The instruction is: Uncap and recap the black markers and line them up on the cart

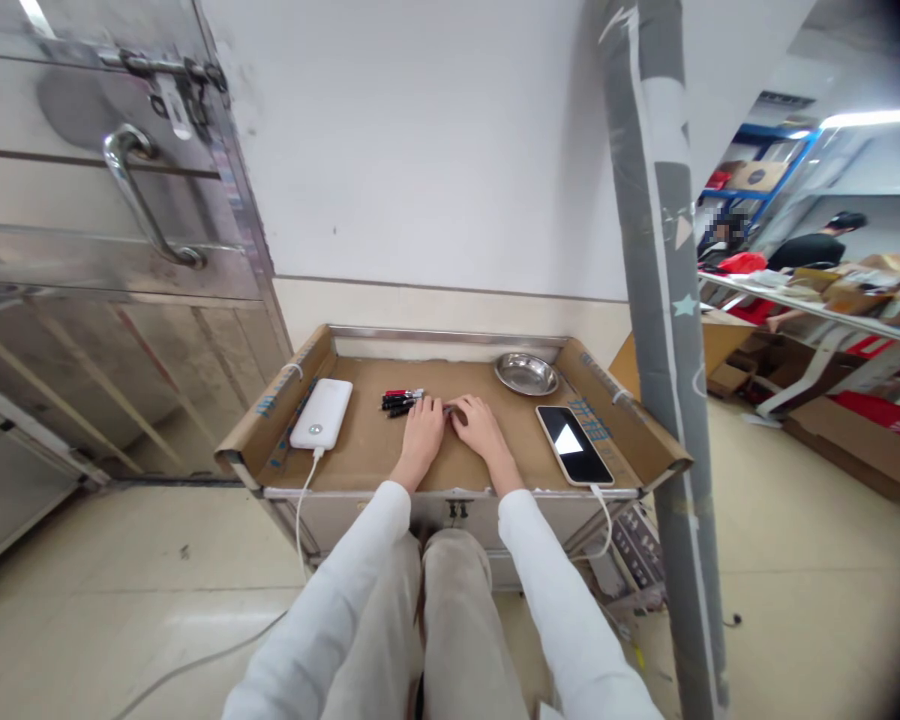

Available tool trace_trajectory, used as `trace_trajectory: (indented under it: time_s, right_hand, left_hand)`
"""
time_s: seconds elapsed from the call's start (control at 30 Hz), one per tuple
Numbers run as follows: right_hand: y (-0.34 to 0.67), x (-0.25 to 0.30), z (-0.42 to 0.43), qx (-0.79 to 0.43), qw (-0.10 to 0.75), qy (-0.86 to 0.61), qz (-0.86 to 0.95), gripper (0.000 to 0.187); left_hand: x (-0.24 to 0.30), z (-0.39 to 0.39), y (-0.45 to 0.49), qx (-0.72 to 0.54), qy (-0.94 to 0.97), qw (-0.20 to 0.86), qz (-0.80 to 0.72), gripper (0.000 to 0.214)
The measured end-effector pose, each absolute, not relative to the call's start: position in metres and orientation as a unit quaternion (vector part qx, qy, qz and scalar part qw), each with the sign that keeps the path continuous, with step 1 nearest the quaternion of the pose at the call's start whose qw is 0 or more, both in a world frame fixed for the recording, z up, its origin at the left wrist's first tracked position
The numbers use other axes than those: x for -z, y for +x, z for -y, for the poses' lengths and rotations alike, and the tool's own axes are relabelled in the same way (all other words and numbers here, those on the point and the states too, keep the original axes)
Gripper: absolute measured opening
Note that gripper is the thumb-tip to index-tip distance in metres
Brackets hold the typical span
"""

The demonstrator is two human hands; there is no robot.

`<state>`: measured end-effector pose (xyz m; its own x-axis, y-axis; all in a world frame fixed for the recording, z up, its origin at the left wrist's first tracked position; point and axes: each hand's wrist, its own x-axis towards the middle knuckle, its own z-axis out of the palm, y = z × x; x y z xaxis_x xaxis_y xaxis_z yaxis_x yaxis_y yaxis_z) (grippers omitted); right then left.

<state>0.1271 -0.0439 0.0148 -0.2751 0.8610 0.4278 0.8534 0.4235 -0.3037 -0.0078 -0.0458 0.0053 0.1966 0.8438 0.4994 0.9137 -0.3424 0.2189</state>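
My left hand point(423, 432) and my right hand point(478, 430) are close together over the middle of the cardboard-lined tabletop point(375, 465). Their fingers curl in toward each other, fingertips nearly meeting around something small and dark that is mostly hidden. Just beyond the left fingers lies a small bunch of pens point(400, 402), mostly black with a red one among them. Behind and to the right of my right hand sits a shallow round metal dish point(526, 374).
A white power bank point(322, 412) with a cable lies at the left, and a plugged-in phone point(576, 446) at the right. Cardboard walls edge the table's sides. A tall grey wrapped pole point(664, 300) stands at the right. Two people are at a far table point(817, 305).
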Motion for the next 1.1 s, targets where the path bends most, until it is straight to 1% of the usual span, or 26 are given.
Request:
trace_trajectory:
  time_s: [0.07,0.2,0.33,0.53,0.63,0.83,0.97,1.1]
  right_hand:
    - [0.130,-0.013,0.038,0.001,0.272,-0.552,0.788,0.024]
    - [0.134,-0.010,0.028,0.013,0.272,-0.585,0.764,0.023]
    - [0.136,-0.008,0.023,0.019,0.274,-0.602,0.750,0.023]
    - [0.139,-0.002,0.017,-0.014,0.310,-0.595,0.741,0.027]
    - [0.141,0.002,0.014,-0.035,0.333,-0.573,0.748,0.024]
    - [0.143,0.004,0.011,-0.048,0.361,-0.562,0.743,0.020]
    - [0.143,0.006,0.010,-0.049,0.357,-0.562,0.744,0.021]
    - [0.143,0.008,0.010,-0.042,0.350,-0.562,0.749,0.022]
  left_hand:
    - [-0.005,0.034,-0.007,0.286,-0.789,0.029,0.543,0.013]
    - [-0.006,0.012,-0.008,0.359,-0.778,-0.053,0.513,0.017]
    - [-0.007,0.000,-0.011,0.445,-0.772,-0.076,0.448,0.019]
    - [-0.006,-0.002,-0.013,0.501,-0.741,-0.118,0.432,0.025]
    - [-0.006,0.000,-0.015,0.518,-0.729,-0.119,0.431,0.022]
    - [-0.011,0.005,-0.017,0.540,-0.716,-0.083,0.434,0.019]
    - [-0.013,0.006,-0.019,0.548,-0.687,-0.055,0.475,0.019]
    - [-0.012,0.004,-0.019,0.507,-0.705,-0.061,0.493,0.014]
